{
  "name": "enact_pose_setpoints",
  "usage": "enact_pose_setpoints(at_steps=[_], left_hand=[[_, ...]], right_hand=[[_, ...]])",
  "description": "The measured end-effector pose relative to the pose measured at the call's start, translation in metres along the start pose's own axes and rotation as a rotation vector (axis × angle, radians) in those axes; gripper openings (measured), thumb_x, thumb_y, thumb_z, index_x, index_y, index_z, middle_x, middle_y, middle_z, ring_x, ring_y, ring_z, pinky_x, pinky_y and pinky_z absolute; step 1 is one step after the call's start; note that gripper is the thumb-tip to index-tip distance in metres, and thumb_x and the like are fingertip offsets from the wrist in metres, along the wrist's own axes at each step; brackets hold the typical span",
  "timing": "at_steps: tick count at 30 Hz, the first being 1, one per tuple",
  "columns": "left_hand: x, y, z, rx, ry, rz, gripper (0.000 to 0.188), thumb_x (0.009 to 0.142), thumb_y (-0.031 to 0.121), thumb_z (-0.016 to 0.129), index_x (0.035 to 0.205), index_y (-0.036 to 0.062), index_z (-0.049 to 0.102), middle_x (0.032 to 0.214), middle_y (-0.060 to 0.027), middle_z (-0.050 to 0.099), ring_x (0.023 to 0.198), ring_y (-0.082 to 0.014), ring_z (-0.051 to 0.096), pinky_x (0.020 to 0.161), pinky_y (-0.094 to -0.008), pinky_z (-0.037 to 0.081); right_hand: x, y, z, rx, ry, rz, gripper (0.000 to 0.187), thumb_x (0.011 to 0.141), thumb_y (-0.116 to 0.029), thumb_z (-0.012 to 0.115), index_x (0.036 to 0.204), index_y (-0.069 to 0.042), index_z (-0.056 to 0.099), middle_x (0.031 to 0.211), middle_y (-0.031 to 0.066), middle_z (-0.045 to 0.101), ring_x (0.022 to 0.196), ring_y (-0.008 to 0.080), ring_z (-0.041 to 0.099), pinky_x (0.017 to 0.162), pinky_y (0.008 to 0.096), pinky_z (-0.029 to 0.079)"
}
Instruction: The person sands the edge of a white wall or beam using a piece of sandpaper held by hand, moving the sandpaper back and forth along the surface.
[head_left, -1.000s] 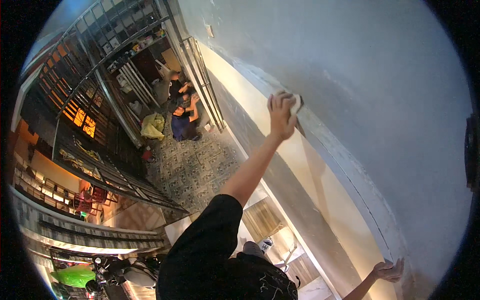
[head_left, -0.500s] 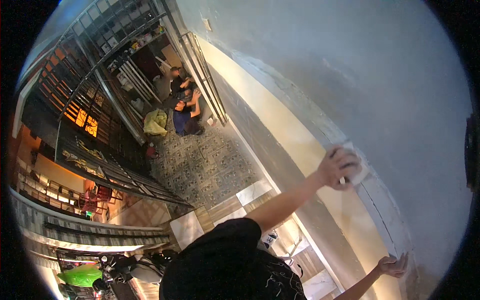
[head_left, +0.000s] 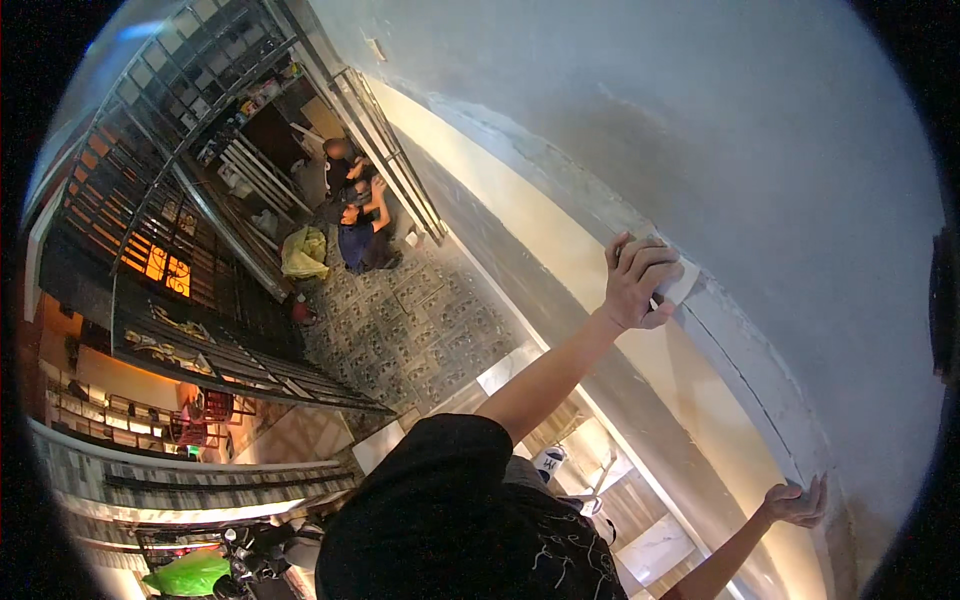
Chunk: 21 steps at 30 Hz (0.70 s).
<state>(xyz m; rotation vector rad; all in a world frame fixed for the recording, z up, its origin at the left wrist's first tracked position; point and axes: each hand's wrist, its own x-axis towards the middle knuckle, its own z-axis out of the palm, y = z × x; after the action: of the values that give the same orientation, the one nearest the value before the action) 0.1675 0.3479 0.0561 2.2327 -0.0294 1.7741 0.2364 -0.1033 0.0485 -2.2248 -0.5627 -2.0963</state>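
Observation:
My left hand [head_left: 640, 284], arm stretched out, is closed round a small pale block [head_left: 682, 284] and presses it to a whitish strip along the wall [head_left: 740, 180]. The block is partly hidden by the fingers, and its exact kind cannot be made out. Lower along the same strip, my right hand [head_left: 797, 502] is turned palm up with fingers apart, at the strip's lower edge. A dark thin crack [head_left: 735, 372] runs along the strip between my two hands. Cream paint [head_left: 540, 200] lies below it.
Two people [head_left: 355, 230] crouch by the far wall, beside a yellowish bag [head_left: 304, 252]. A metal barred gate [head_left: 240, 350] stands at left. A motorbike [head_left: 265, 550] and a green bag [head_left: 188, 572] are at lower left. A white-and-dark shoe [head_left: 548, 462] shows below me.
My left hand has slid with the pale block up and left along the wall strip. My right hand has stayed near the lower end of the strip. The whole view has shifted slightly.

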Motion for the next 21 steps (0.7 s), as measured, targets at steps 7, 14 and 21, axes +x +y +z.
enact_pose_setpoints(at_steps=[7,14,21], left_hand=[[0.0002,-0.0006,-0.0001,-0.018,-0.031,0.000,0.039,0.083,0.050,0.046,0.102,0.0186,0.058,0.110,-0.0025,0.056,0.110,-0.0234,0.049,0.105,-0.0497,0.019],[-0.0021,-0.0061,0.0053,0.008,-0.004,0.037,0.037,0.081,0.051,0.048,0.103,0.0228,0.056,0.112,-0.0006,0.055,0.113,-0.0218,0.047,0.103,-0.0516,0.022],[0.0017,-0.0078,0.0013,0.035,-0.028,0.091,0.043,0.086,0.055,0.040,0.104,0.0201,0.058,0.112,-0.0027,0.055,0.110,-0.0229,0.048,0.106,-0.0502,0.017]], right_hand=[[-0.0003,0.0025,0.0008,0.004,0.019,0.011,0.040,0.101,-0.041,0.028,0.095,-0.013,0.056,0.097,0.0014,0.066,0.086,0.0206,0.060,0.079,0.0403,0.036],[-0.0051,0.0036,0.0042,-0.015,0.002,0.037,0.039,0.101,-0.039,0.027,0.096,-0.013,0.057,0.099,0.0029,0.065,0.090,0.0235,0.060,0.086,0.0448,0.032],[-0.0038,0.0042,0.0037,0.014,-0.022,0.073,0.044,0.100,-0.044,0.026,0.100,-0.013,0.056,0.099,0.0002,0.065,0.097,0.0220,0.054,0.087,0.0424,0.029]])
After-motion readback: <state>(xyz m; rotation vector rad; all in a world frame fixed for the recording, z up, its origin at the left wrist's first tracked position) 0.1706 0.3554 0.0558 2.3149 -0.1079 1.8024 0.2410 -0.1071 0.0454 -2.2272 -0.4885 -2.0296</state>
